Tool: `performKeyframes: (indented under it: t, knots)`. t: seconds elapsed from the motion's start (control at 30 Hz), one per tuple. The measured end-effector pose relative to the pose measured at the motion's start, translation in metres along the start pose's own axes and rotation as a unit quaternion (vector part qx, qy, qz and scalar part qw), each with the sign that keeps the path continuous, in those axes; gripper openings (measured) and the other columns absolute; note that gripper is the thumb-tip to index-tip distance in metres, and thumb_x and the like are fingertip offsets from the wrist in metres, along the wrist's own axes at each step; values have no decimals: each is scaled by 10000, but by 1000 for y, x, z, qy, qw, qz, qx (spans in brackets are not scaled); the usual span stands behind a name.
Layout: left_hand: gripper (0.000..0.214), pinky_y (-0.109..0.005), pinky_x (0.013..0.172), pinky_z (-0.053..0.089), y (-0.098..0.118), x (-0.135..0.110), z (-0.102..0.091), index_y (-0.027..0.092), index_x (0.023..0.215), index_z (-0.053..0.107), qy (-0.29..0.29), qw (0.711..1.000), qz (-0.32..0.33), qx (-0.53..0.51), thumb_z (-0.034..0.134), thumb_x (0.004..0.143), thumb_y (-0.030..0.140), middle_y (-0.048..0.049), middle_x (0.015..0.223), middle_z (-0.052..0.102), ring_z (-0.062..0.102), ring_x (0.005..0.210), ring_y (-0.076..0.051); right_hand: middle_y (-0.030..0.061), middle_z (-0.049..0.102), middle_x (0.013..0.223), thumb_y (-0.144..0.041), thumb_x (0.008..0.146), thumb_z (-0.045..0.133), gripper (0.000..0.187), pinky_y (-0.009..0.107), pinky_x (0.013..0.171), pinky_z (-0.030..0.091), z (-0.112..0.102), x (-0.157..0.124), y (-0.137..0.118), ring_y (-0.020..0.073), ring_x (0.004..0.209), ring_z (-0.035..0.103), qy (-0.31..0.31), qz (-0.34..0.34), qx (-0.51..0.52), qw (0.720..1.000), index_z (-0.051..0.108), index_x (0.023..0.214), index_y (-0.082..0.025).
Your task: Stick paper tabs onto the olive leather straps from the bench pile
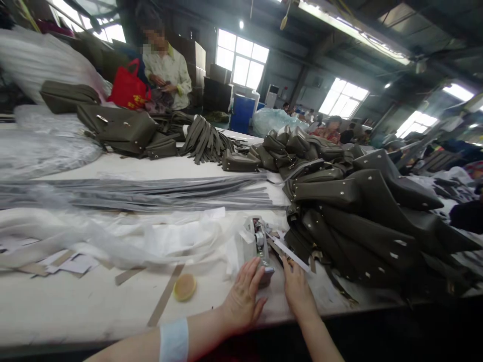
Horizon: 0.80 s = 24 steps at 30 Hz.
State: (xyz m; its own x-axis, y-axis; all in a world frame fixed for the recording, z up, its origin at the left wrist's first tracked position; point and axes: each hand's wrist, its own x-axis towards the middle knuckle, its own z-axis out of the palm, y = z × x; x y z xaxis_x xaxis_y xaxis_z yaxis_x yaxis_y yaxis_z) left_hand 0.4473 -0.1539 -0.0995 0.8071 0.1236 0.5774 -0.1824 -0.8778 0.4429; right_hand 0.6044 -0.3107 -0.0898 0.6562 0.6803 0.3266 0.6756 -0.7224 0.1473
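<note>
What looks like a tape dispenser (260, 242), greyish and partly wrapped in clear film, stands near the table's front edge. My left hand (243, 296) lies against its near left side, fingers stretched out and touching it. Just to the right, my right hand (298, 289) has its fingers bent down among loose scraps beside a white paper strip (290, 254). A small dark item shows at those fingertips, but its kind is too unclear to name. A light blue band covers part of my left forearm.
Dark olive bags (362, 216) are heaped at the right. Long grey strips (151, 193) cross the table, with white sheeting (181, 239) before them. A yellow round piece (184, 287) lies at front. Behind the table, a person (168, 75) stands beside a red bag (129, 86).
</note>
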Motion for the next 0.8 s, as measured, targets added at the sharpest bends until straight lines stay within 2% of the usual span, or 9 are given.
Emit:
performKeyframes:
  t: [0.17,0.33,0.5,0.6,0.8]
  knots:
    - [831,-585,1126,342,-1,0,-2,179,1529,177,-1,1000,-9,-13,579,802,139,-185,1583,238,231,1467,-334,166,647,1138,26,851,326,604,323,868,513,0,15,11,262,1040,647,-2,23,1,1000,424,1435,-91]
    - [768,-580,1148,305,0,1,-3,168,1509,218,-4,999,-18,-40,573,828,174,-185,1576,247,230,1465,-330,141,636,1064,-58,906,355,494,316,727,503,-15,26,17,250,920,638,-1,52,-48,997,513,1365,-145]
    - [738,-584,1143,303,1,2,-10,154,1483,258,-7,998,-31,-55,584,821,187,-196,1569,247,232,1458,-340,131,642,975,-30,910,331,504,342,787,466,-18,35,17,251,889,616,12,46,-56,997,520,1362,-151]
    - [676,-589,1140,302,1,11,-18,146,1446,317,3,997,-46,-61,587,829,208,-199,1564,252,242,1451,-348,114,656,961,-61,939,322,491,332,779,465,-15,40,16,241,879,620,14,32,-44,998,496,1384,-173]
    - [578,-590,1142,296,-3,36,-30,135,1383,396,21,996,-38,-73,584,847,241,-204,1551,261,244,1445,-353,108,662,996,-162,983,348,375,303,783,463,-13,43,13,223,894,634,1,38,-40,998,549,1299,-159]
